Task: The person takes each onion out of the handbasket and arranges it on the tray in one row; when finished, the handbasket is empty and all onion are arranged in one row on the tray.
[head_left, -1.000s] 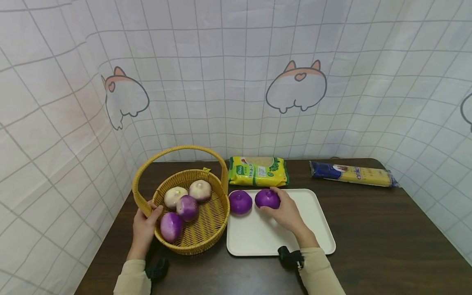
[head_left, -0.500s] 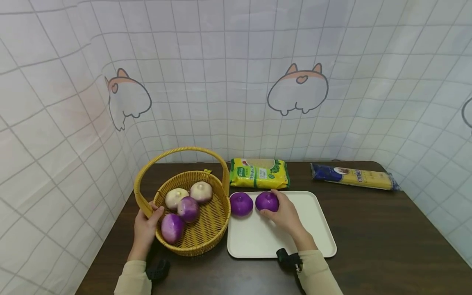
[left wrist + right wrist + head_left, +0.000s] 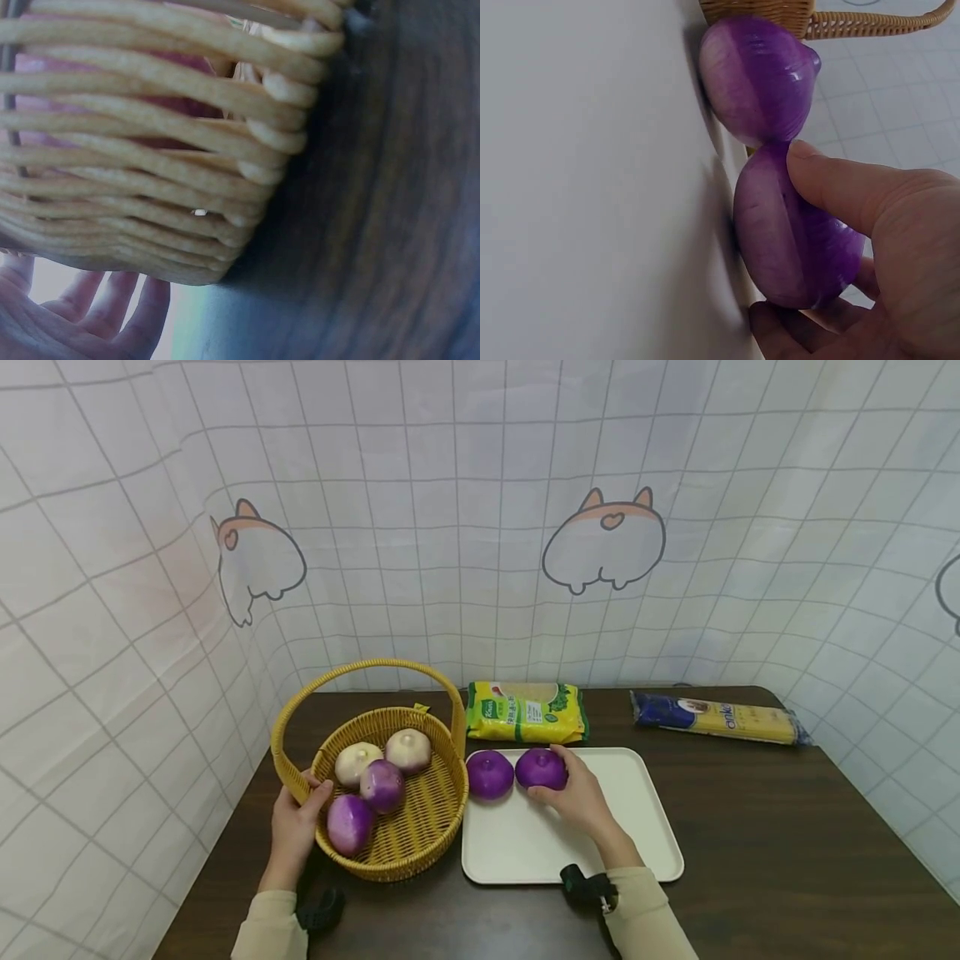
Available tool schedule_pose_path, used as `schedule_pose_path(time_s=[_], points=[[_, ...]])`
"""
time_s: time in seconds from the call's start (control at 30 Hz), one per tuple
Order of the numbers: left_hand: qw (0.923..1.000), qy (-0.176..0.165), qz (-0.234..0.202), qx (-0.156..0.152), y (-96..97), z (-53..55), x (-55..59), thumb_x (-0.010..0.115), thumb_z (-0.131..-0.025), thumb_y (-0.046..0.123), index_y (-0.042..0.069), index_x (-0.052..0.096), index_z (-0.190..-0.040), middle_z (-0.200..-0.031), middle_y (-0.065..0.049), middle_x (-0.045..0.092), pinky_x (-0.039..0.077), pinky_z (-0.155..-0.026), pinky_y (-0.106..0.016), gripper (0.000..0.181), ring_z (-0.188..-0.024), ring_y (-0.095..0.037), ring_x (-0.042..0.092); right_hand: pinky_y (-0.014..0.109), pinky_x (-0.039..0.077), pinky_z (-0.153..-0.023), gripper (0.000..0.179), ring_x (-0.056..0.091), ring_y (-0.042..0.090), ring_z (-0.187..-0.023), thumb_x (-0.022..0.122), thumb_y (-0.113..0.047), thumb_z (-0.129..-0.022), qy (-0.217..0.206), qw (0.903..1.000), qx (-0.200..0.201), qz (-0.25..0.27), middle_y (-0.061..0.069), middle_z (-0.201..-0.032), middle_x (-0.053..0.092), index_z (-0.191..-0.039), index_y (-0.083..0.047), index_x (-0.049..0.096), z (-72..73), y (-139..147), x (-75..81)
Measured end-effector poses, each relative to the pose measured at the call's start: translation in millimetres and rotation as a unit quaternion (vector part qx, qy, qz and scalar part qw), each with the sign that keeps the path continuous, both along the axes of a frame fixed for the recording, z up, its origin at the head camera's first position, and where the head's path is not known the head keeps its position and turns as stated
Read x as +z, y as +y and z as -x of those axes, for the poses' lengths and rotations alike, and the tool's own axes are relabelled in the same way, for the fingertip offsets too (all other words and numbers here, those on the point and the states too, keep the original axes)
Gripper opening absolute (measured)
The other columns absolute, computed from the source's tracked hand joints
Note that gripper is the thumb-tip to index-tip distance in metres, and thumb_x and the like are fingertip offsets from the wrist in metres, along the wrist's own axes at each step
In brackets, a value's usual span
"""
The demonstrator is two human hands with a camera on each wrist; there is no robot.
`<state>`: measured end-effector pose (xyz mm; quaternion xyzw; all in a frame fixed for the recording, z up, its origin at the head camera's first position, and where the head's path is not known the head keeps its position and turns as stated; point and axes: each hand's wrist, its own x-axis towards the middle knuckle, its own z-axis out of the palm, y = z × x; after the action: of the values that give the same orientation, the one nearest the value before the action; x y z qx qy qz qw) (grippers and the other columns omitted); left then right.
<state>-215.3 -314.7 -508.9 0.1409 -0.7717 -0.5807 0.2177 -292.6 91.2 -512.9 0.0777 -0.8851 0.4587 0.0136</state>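
Observation:
My left hand (image 3: 294,827) grips the yellow wicker basket (image 3: 442,839) at its left rim, thumb over the edge near the foot of the handle. In the left wrist view, fingers (image 3: 120,311) show beyond the woven wall. Several white and purple onions (image 3: 349,823) lie inside the basket. Over the white tray (image 3: 555,852), my right hand (image 3: 581,797) holds a purple onion (image 3: 540,768) between thumb and fingers. That onion rests on the tray or just above it; I cannot tell which. Another purple onion (image 3: 490,775) sits to its left, touching it in the right wrist view.
Behind the tray lies a yellow and green food packet (image 3: 527,712). A long blue and yellow pasta packet (image 3: 720,718) is at the back right of the dark wooden table (image 3: 780,843). A white checked cloth (image 3: 480,568) hangs behind and at the sides.
The purple onion in my right hand has shifted slightly left, up against the other one on the tray. My left hand keeps its hold on the basket.

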Motion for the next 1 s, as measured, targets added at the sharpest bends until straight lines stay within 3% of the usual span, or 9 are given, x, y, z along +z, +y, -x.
schedule_pose_path(time_s=[0.63,1.0], points=[[1.0000,-0.003,-0.002,0.001,1.6,0.0,1.7,0.065,-0.095,0.025,0.002,0.052,-0.108,-0.092,0.001,0.053,0.041,-0.074,-0.021,0.029,-0.084,-0.010,0.050,0.056,0.032,-0.107,0.093,0.038,0.042,-0.135,0.083,-0.029,-0.079,-0.027,0.9996,0.000,-0.003,0.024,-0.149,0.037,-0.151,-0.006,0.028,0.7,2.2,-1.0],[1.0000,-0.004,-0.005,-0.001,1.6,-1.2,2.4,0.065,-0.095,0.026,0.002,0.052,-0.108,-0.091,0.003,0.052,0.040,-0.074,-0.020,0.031,-0.083,-0.009,0.049,0.055,0.040,-0.101,0.096,0.046,0.044,-0.128,0.082,-0.029,-0.080,-0.033,0.9993,0.011,-0.012,0.025,-0.148,0.036,-0.152,-0.003,0.025,-4.2,7.3,14.7]])
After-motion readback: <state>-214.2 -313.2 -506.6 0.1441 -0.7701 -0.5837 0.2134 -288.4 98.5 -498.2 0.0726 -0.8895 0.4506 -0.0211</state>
